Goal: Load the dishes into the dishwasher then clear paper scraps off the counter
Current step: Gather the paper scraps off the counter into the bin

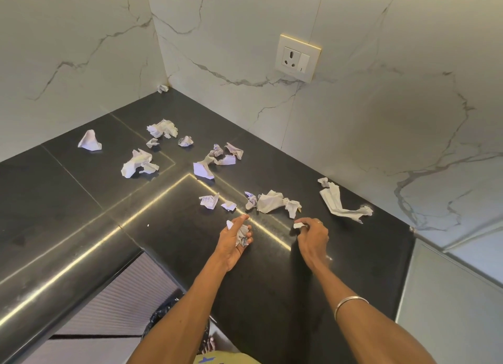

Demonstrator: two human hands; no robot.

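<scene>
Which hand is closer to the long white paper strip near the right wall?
Right. The right hand, pinching a small scrap, lies just left of the long strip; the left hand, holding crumpled paper, is farther left.

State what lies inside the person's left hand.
The left hand holds crumpled paper scraps, white with faint print, showing between thumb and fingers. How many pieces it holds cannot be told; the curled fingers cover part of the wad.
</scene>
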